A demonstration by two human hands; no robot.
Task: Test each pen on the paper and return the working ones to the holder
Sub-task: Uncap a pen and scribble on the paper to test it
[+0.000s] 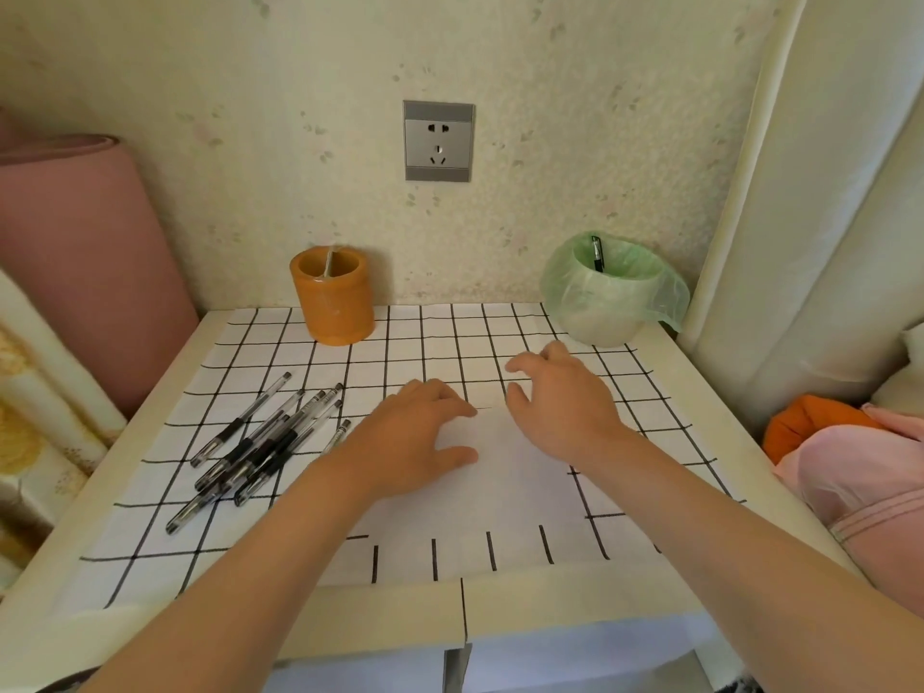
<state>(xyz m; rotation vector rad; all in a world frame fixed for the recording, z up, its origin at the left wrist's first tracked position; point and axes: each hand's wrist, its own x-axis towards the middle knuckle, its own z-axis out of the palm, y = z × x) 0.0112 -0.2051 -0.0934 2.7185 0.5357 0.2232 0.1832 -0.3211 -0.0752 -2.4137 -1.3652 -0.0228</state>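
With fingers loosely apart and gripping nothing, rested left hand on plain white paper sheet, right hand at its far edge; heaped clear black-grip pens alongside on desk.

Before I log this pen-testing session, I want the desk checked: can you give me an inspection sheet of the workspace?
Surface: table under a grid cloth, white paper on top.
Job's things: pens piled at left; orange holder with a pale pen inside.
Clutter: bag-lined bin holding a dark pen.
Hands: left hand rests open on the paper; right hand open, fingers spread, contact unclear.
Cables: nothing seen; wall socket unused.
Surroundings: pink roll left, orange and pink fabric right.
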